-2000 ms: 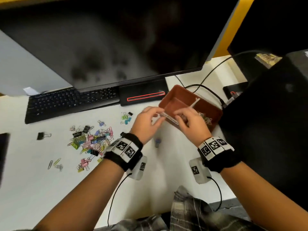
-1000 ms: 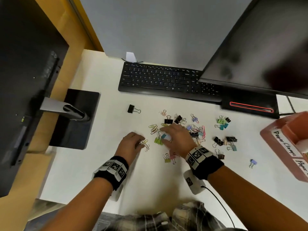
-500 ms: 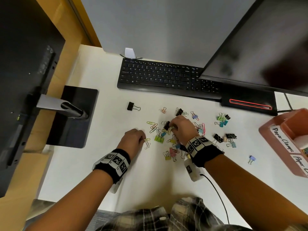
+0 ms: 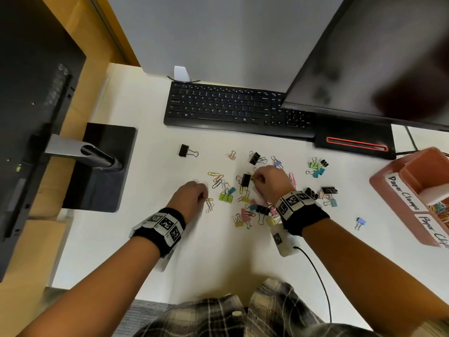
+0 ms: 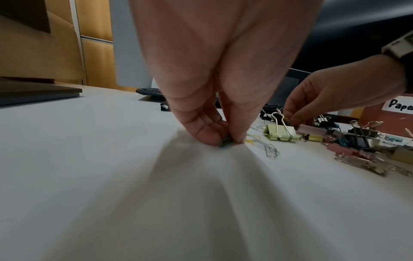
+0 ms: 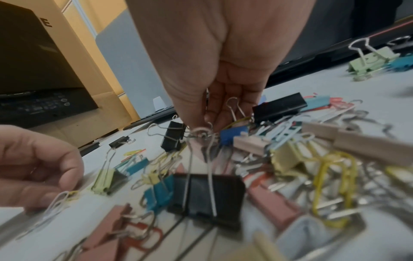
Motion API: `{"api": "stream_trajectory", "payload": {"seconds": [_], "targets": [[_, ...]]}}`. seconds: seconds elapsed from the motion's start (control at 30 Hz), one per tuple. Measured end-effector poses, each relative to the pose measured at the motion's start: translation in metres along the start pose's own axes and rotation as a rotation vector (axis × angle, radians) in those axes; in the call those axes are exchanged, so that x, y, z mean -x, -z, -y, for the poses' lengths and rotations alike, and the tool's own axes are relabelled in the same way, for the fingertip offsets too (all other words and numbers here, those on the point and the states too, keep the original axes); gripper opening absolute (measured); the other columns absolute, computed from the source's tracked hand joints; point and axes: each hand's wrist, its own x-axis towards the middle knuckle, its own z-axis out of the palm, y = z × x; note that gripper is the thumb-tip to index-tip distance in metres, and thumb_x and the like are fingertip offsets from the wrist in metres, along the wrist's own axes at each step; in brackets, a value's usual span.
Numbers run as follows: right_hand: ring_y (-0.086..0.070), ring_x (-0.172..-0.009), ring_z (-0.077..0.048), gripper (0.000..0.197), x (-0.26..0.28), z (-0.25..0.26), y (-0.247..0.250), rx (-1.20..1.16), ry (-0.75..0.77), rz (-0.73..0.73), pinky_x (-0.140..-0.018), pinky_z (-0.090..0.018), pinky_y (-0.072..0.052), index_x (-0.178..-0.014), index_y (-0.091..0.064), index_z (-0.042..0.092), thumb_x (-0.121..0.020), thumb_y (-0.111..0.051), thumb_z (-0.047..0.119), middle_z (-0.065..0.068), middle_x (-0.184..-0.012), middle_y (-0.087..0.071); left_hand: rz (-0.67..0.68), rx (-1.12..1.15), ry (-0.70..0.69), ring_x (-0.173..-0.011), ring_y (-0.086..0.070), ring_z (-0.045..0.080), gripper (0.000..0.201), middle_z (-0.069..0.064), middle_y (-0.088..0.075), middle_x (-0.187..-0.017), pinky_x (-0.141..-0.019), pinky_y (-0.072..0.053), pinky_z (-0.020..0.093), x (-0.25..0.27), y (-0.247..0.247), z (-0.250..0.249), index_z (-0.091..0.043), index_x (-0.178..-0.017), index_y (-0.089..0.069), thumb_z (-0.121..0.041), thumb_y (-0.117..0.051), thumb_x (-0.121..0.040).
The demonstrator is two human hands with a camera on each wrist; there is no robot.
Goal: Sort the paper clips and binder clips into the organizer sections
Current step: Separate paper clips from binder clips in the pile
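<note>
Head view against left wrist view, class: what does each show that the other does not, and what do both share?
Only the head view shows the whole keyboard, the lone black binder clip lying apart from the pile, the stray blue clip near the organizer, and both wristbands.

Only the left wrist view shows the left hand from beneath, its fingertips pinching something small and dark at the desk surface.

Both show the right hand at the pile, the green binder clip, and the organizer's handwritten label.

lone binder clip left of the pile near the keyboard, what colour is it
Black, with silver wire handles. The lone binder clip shows best in the head view.
</note>
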Motion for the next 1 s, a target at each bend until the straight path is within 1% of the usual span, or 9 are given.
{"api": "stream_trajectory", "payload": {"seconds": [0.17,0.3,0.4,0.47,0.53,0.63,0.7,0.8,1.0], "targets": [[-0.058,-0.085,-0.018,0.013,0.006,-0.011,0.013,-0.082,-0.006,-0.105,-0.075,-0.024,-0.046,-0.097,-0.066,0.01,-0.088,-0.058,0.015,-0.006,-0.097,-0.063,-0.038,0.069,-0.005,-0.077,-0.056,0.021,0.013,0.005,-0.062,-0.083,-0.076,-0.045,0.027,0.002,-0.002,0.003,-0.014,-0.088,-0.064,-0.007,-0.055,-0.083],[-0.057,-0.071,-0.009,0.003,0.011,-0.015,0.023,-0.249,-0.028,-0.173,-0.054,-0.007,-0.044,-0.086,-0.063,0.015,-0.088,-0.061,0.016,-0.003,-0.088,-0.063,-0.051,0.117,-0.015,-0.072,-0.056,0.017,0.015,0.005,-0.064,-0.081,-0.07,-0.043,0.016,0.0,0.0,0.006,-0.014,-0.086,-0.068,-0.005,-0.06,-0.078],[-0.06,-0.078,-0.013,0.011,0.013,-0.019,0.029,-0.259,-0.024,-0.227,-0.073,-0.021,-0.052,-0.097,-0.065,0.013,-0.088,-0.059,0.015,-0.003,-0.09,-0.066,-0.079,0.214,-0.012,-0.063,-0.05,0.004,0.016,-0.003,-0.061,-0.075,-0.064,-0.037,0.006,-0.002,0.005,0.005,-0.019,-0.082,-0.066,-0.004,-0.064,-0.076],[-0.062,-0.083,-0.015,0.014,0.015,-0.021,0.029,-0.247,0.035,-0.162,-0.079,-0.029,-0.055,-0.1,-0.066,0.014,-0.087,-0.062,0.016,-0.003,-0.094,-0.069,-0.045,0.282,-0.04,-0.065,-0.051,-0.002,0.024,-0.009,-0.058,-0.069,-0.065,-0.038,0.002,0.001,0.008,0.005,-0.027,-0.083,-0.062,-0.004,-0.067,-0.076],[-0.061,-0.088,-0.016,0.016,0.018,-0.017,0.027,-0.201,0.12,-0.058,-0.082,-0.031,-0.054,-0.101,-0.068,0.015,-0.086,-0.062,0.015,-0.003,-0.099,-0.069,0.013,0.31,-0.069,-0.067,-0.053,-0.001,0.028,-0.011,-0.06,-0.075,-0.067,-0.041,0.004,0.006,0.008,0.007,-0.028,-0.093,-0.062,-0.005,-0.068,-0.078],[-0.06,-0.087,-0.016,0.017,0.021,-0.002,0.017,-0.125,0.254,0.014,-0.082,-0.026,-0.05,-0.101,-0.069,0.011,-0.088,-0.06,0.016,-0.004,-0.099,-0.069,0.058,0.297,-0.083,-0.069,-0.056,0.007,0.036,-0.003,-0.062,-0.076,-0.071,-0.047,0.016,0.016,0.001,0.009,-0.025,-0.107,-0.058,-0.006,-0.068,-0.078],[-0.061,-0.086,-0.018,0.017,0.019,0.007,0.007,-0.076,0.303,0.048,-0.082,-0.028,-0.051,-0.1,-0.069,0.01,-0.089,-0.059,0.016,-0.006,-0.097,-0.07,0.038,0.29,-0.071,-0.065,-0.055,0.002,0.04,-0.004,-0.06,-0.072,-0.068,-0.042,0.009,0.023,-0.007,0.006,-0.025,-0.111,-0.054,-0.006,-0.066,-0.078],[-0.06,-0.086,-0.019,0.017,0.01,0.009,-0.003,-0.022,0.281,0.079,-0.082,-0.035,-0.052,-0.099,-0.068,0.011,-0.089,-0.055,0.017,-0.006,-0.095,-0.069,0.014,0.24,0.016,-0.062,-0.054,0.0,0.04,-0.008,-0.06,-0.071,-0.064,-0.038,0.003,0.028,-0.019,0.002,-0.022,-0.116,-0.051,-0.009,-0.062,-0.08],[-0.056,-0.097,-0.017,0.023,0.004,-0.006,-0.001,0.062,0.184,0.028,-0.084,-0.026,-0.044,-0.108,-0.063,0.015,-0.088,-0.057,0.026,-0.002,-0.105,-0.062,-0.082,0.168,0.094,-0.075,-0.059,0.015,0.035,0.0,-0.065,-0.087,-0.073,-0.042,0.019,0.022,-0.025,-0.002,-0.019,-0.113,-0.057,-0.012,-0.059,-0.079]]}}
